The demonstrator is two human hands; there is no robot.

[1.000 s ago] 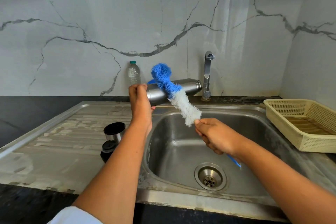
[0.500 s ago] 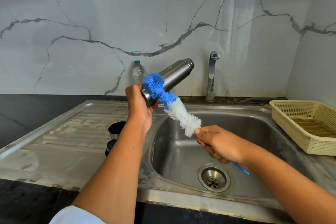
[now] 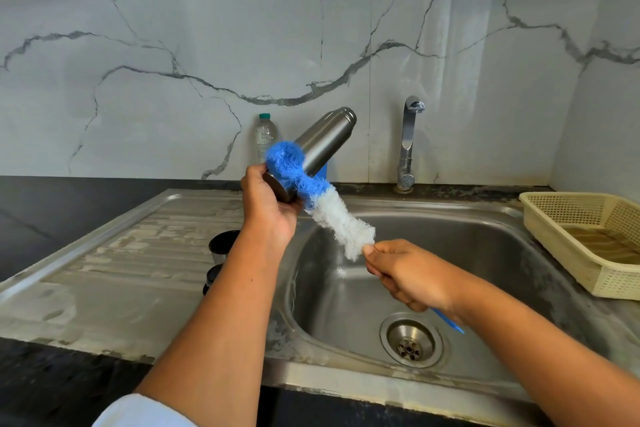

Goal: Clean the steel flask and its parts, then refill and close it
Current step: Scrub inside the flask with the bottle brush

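The left hand (image 3: 268, 204) is gripping the lower end of the steel flask (image 3: 322, 135) above the left edge of the sink (image 3: 346, 288), and the flask is tilting up toward the tap (image 3: 408, 142). The right hand (image 3: 412, 274) is holding the brush (image 3: 311, 191) by its handle over the sink, fingers curled round it; the blue bristles are lying against the flask. A cup (image 3: 221, 244) is standing left of the sink, a cream basket (image 3: 568, 236) right of it, and a plastic bottle (image 3: 266, 135) behind it on the dark surface (image 3: 52, 211).
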